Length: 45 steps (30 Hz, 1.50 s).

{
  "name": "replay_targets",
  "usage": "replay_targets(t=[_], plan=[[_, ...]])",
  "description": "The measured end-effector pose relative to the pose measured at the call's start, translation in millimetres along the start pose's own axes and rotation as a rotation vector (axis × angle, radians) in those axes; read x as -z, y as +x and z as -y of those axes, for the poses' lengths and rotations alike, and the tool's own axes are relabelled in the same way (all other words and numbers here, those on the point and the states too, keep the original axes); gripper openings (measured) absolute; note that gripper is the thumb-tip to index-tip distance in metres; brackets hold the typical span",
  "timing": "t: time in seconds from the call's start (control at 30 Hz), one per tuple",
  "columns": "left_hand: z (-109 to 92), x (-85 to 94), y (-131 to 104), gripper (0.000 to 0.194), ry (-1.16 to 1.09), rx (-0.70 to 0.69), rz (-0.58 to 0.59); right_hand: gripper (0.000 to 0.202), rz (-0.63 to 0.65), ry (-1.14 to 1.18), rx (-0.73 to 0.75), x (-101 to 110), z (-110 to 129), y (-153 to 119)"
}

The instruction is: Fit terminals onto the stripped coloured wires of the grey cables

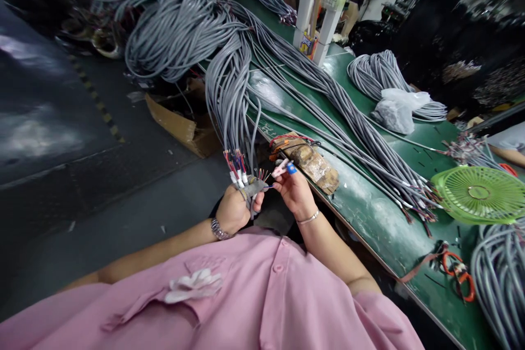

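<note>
My left hand [234, 211], with grey wrapping on its thumb or a finger, is closed around a grey cable near its stripped end. Thin coloured wires [262, 176] fan out of that end. With its fingertips together, my right hand [296, 194] pinches a thin bluish wire [268, 186] from the fan; pink and blue wraps cover two of its fingers. Beside my left hand, more grey cables [229, 82] hang over the table edge, and their ends show white sleeves and bared red, blue and white wires [235, 167].
On the green table [348, 191] lie a worn wooden block [314, 164], long grey cable bundles [348, 104], a green fan [479, 194] and orange-handled scissors [457, 273]. A cardboard box [176, 126] stands on the floor. Another person's arm [508, 154] shows at the right edge.
</note>
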<state>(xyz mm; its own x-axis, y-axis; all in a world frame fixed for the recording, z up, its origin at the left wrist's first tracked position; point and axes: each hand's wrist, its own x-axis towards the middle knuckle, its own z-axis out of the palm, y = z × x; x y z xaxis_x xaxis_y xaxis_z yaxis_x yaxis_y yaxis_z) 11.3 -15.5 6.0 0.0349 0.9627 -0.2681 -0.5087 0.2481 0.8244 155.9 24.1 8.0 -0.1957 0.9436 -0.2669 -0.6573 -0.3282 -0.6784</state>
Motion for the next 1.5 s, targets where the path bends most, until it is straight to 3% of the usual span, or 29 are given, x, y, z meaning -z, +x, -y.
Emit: replay_targets(t=[0.47, 0.73, 0.93, 1.23, 1.5], plan=[[2, -1.5, 4, 0.017, 0.089, -0.050, -0.038, 0.036, -0.076, -0.045, 0.008, -5, -2, -4], [1, -3.5, 4, 0.020, 0.125, -0.083, -0.025, 0.040, -0.237, -0.335, 0.322, 3, -15, 2], [3, -4.8, 5, 0.019, 0.141, -0.092, 0.006, 0.041, -0.086, -0.102, 0.092, 0, -9, 5], [2, -6.8, 6, 0.020, 0.158, -0.062, -0.030, 0.033, -0.163, 0.008, 0.101, -1, -14, 11], [3, -1.1, 2, 0.021, 0.146, -0.087, -0.006, 0.044, -0.133, 0.091, -0.008, -4, -9, 6]])
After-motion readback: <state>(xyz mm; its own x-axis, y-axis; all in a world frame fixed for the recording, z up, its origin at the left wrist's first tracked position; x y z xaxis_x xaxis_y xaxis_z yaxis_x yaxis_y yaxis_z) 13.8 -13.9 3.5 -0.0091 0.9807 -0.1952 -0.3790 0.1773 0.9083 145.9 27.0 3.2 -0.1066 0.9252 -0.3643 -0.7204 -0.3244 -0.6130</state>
